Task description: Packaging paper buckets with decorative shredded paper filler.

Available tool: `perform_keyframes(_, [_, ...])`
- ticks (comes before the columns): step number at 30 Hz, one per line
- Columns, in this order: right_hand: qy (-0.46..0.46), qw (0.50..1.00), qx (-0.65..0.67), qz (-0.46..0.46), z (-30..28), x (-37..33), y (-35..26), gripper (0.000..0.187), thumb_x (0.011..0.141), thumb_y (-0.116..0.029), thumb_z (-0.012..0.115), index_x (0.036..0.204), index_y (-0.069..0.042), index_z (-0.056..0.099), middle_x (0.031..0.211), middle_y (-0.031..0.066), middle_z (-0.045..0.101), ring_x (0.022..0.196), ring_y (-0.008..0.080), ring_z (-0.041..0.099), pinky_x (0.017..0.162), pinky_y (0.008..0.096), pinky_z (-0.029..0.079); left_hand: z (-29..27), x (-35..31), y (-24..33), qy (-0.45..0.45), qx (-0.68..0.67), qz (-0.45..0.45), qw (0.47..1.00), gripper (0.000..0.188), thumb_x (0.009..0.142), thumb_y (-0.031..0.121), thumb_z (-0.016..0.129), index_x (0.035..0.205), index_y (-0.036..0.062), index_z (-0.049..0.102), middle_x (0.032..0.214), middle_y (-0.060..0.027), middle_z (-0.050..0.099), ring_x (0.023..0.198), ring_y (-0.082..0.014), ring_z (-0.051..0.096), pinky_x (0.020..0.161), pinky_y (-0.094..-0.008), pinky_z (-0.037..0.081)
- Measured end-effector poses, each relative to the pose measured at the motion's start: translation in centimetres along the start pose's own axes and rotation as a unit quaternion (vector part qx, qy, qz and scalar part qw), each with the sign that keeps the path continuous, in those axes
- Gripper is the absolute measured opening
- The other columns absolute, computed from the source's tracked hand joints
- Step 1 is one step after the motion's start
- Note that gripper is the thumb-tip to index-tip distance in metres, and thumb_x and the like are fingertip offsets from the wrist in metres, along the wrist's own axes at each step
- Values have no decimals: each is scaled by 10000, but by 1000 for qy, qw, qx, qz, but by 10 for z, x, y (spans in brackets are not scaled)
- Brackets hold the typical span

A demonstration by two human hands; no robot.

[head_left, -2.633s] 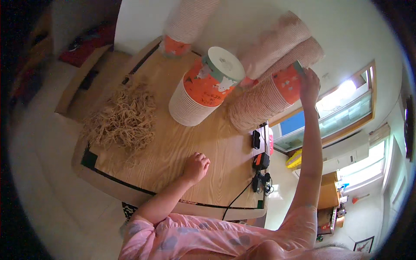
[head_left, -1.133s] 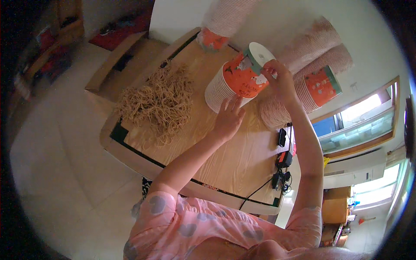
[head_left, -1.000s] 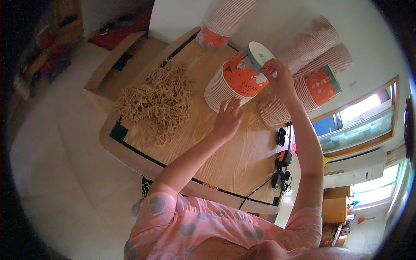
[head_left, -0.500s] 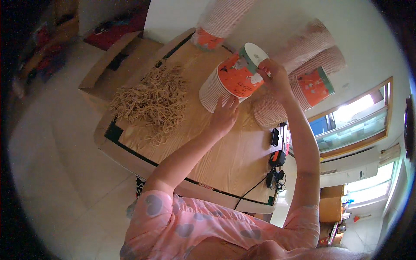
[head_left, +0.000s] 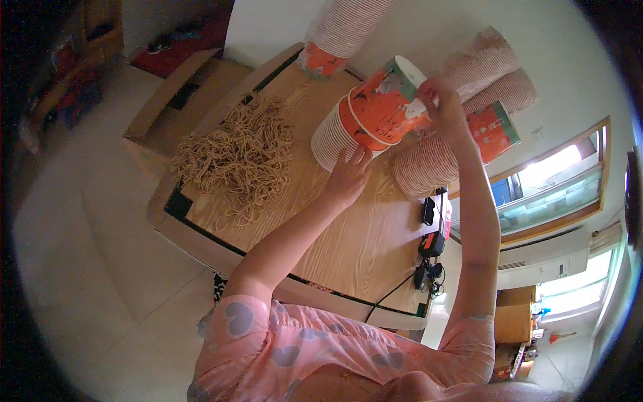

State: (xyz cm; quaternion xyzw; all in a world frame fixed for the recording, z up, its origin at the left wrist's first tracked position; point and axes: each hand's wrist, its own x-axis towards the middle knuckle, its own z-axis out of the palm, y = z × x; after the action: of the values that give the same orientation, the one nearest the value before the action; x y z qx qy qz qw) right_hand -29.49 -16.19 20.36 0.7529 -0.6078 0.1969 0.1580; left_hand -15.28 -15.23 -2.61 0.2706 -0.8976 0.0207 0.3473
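Observation:
A stack of nested paper tubs (head_left: 327,142) lies tilted on the table, white rims bunched at its lower left. Its top paper tub (head_left: 378,107), orange with a green base end, stands partly out of the stack. My right hand (head_left: 443,110) is closed on this tub near its base end, thumb and fingers pinching the side. My left hand (head_left: 349,175) rests its outstretched fingertips against the lower side of the stack, by the rims; its fingers are slightly apart. A tangled heap of tan string (head_left: 241,157) lies to the left.
More tub stacks in clear plastic stand at the back (head_left: 345,33) and right (head_left: 429,164). A black adapter with cables (head_left: 429,248) lies at the table's (head_left: 348,254) right edge. An open cardboard box (head_left: 157,124) adjoins the left side.
My right hand has moved right and slightly up, drawing the top tub partway out, so a gap shows between its rim and the one below. My left hand stays against the stack.

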Motion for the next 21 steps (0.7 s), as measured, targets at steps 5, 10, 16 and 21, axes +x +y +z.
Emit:
perform_keyframes(5, [156,981,116,-25,-94,21,34,189,904,-148,528,1045,-28,565,944,23,576,929,131,517,831,275,419,-3,6,5,-11,20,-6,1000,305,835,200,473,1074,45,583,1299,-145,416,1234,-263,359,950,-522,341])
perform_keyframes(10, [322,919,224,35,-170,-31,-37,247,861,-102,563,1088,-5,560,1017,92,589,969,164,540,849,277,445,-14,-3,0,40,-213,-94,972,207,833,92,531,1022,24,582,1269,-150,455,1197,-318,410,923,-480,380])
perform_keyframes(16, [366,792,398,283,-63,-225,-55,365,866,-313,543,1115,-49,500,1108,92,555,991,218,555,865,339,452,-62,-59,-15,119,-501,-204,833,252,922,157,464,1118,23,548,1089,-112,583,1016,-223,554,857,-340,435])
perform_keyframes(21, [291,558,727,276,39,-290,-90,318,924,-193,444,1188,-21,483,1170,107,539,1022,205,547,872,356,450,-123,-82,-7,57,-646,-262,715,376,977,273,363,1175,4,537,1164,-85,577,1092,-142,517,910,-289,394])
